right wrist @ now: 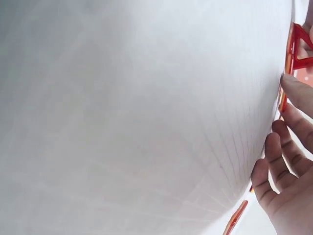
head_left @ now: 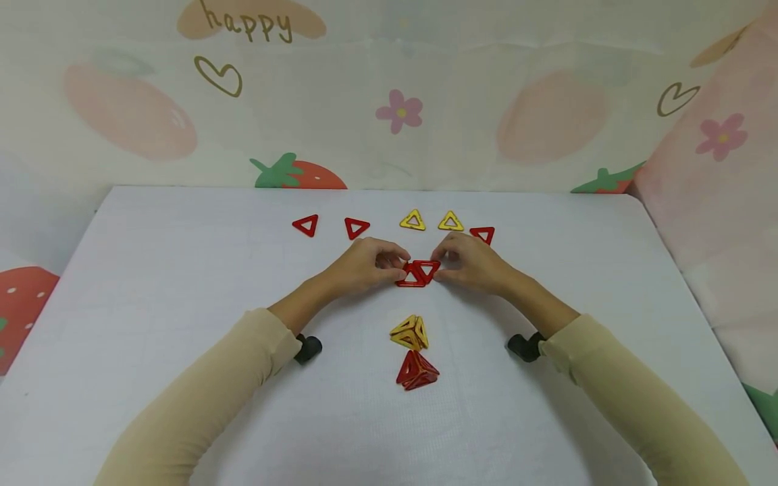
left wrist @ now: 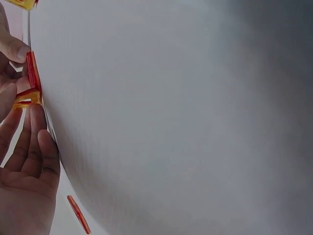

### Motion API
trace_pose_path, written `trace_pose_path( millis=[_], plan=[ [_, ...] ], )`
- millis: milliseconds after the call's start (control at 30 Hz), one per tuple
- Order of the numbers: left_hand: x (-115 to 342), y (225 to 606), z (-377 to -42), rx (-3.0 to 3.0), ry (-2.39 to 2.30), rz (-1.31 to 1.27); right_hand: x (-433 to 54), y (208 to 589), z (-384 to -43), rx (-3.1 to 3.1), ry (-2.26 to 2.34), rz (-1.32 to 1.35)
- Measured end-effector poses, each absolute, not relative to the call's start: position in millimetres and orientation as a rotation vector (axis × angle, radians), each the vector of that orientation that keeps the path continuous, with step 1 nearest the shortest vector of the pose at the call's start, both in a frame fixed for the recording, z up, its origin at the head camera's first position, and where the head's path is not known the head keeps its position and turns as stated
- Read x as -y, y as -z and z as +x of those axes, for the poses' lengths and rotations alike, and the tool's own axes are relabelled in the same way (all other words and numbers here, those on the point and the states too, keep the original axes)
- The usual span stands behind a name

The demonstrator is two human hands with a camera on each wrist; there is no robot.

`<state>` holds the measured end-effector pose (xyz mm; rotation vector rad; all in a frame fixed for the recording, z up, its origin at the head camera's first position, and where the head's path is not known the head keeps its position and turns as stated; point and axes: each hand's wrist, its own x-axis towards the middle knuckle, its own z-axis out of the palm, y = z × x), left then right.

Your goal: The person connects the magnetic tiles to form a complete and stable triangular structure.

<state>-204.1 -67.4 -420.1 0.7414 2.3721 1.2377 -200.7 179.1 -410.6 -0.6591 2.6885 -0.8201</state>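
Observation:
Two red triangular frame tiles meet edge to edge between the hands at mid-table. My left hand (head_left: 367, 264) pinches the left red triangle (head_left: 410, 284) between thumb and fingers; the left wrist view shows this tile (left wrist: 27, 93) raised at an angle from the other. On the other side, my right hand (head_left: 473, 262) holds the right red triangle (head_left: 427, 263) at its outer edge with thumb and finger. That tile (right wrist: 288, 54) lies close along the tabletop in the right wrist view. Nearer the body stand a yellow pyramid (head_left: 410, 332) and a red pyramid (head_left: 417, 371), their corners close together.
Along the back lie a red triangle (head_left: 313, 226) and another red triangle (head_left: 348, 228) at left, two yellow triangles (head_left: 413, 228) in the middle, and a third red triangle (head_left: 482, 230) partly behind the right hand. A patterned cloth (head_left: 456, 155) hangs behind the white table (head_left: 182, 229).

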Motion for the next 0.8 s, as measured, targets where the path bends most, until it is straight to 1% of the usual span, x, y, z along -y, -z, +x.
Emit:
trace_pose_path(
  millis=[233,800],
  plan=[
    [67.6,419.8,-203.5,-2.378,-1.242,0.75,-178.5,409.0,-201.5,-2.669,0.829,-0.662],
    [69.2,420.2,-203.8,-2.37,-1.251,0.758,-176.6,408.6,-202.2,-2.537,1.026,-0.653]
  ],
)
